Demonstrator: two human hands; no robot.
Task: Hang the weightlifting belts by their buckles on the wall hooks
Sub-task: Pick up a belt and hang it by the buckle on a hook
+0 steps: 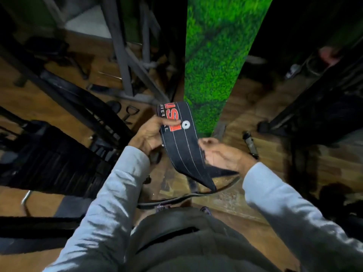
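Fingers [157, 122] of the left hand [146, 137] pinch the black weightlifting belt [182, 146] near its red lettering. Right hand [222, 154], palm up, grips the belt's other edge.

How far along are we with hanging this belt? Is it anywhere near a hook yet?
Nothing looks hung: no wall hook or hung belt is in view. In hand: the left hand and right hand both hold the dark belt at waist height over the wooden floor. Left: find its buckle, which I can't make out, then hook it.
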